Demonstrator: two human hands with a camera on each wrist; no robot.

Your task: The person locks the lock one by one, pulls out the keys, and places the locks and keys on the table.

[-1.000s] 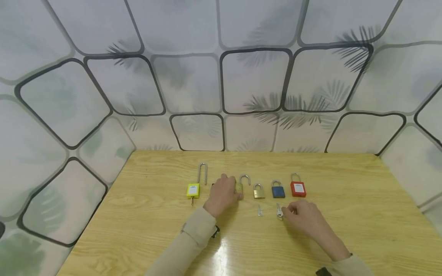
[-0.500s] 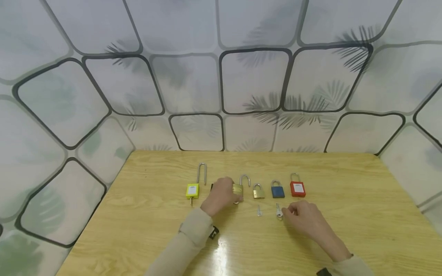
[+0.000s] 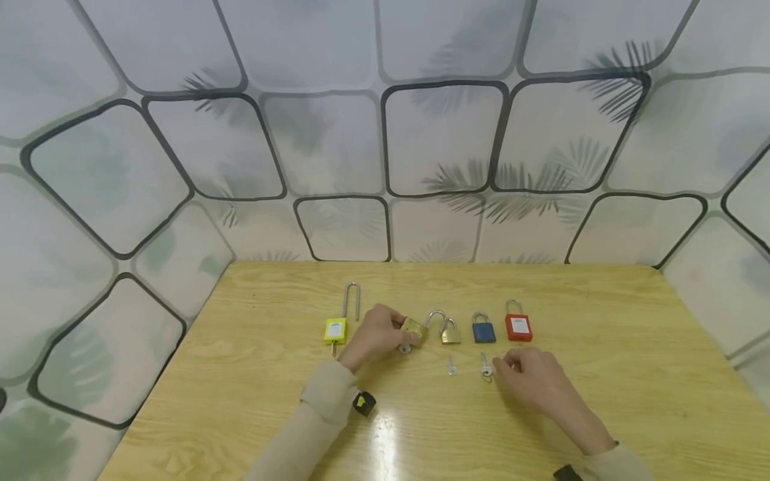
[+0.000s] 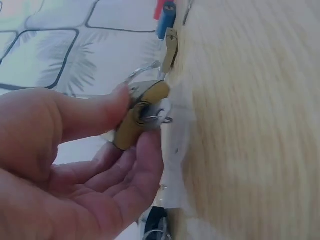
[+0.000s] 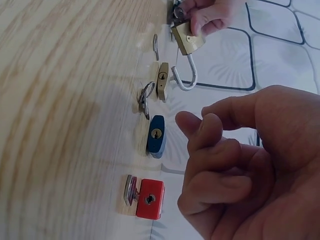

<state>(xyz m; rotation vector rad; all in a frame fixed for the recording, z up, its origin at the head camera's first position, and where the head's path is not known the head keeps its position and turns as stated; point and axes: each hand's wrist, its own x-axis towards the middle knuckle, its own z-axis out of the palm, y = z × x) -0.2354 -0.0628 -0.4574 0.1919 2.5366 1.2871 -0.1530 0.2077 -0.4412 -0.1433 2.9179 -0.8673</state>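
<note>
My left hand [image 3: 377,332] grips a brass padlock [image 3: 414,327] between thumb and fingers, its shackle swung open. A key sticks out of its keyhole in the left wrist view, and in the right wrist view the padlock [image 5: 189,40] is tilted. My right hand [image 3: 532,374] hovers with loosely curled fingers and nothing in them, just right of keys on a ring [image 3: 486,369]. Beyond those keys lie a smaller brass padlock [image 3: 450,335], a blue padlock [image 3: 484,333] and a red padlock [image 3: 519,327], all with shackles closed.
At the left lies a yellow padlock [image 3: 335,331] with a key in it and a long open shackle. A small key [image 3: 452,366] lies below the smaller brass padlock. In the left wrist view a black padlock [image 4: 156,222] shows beneath the hand. A patterned wall backs the wooden table [image 3: 271,414].
My left hand has lifted and turned the brass padlock, so its open shackle has swung rightward over the smaller brass padlock. My right hand has stayed nearly still.
</note>
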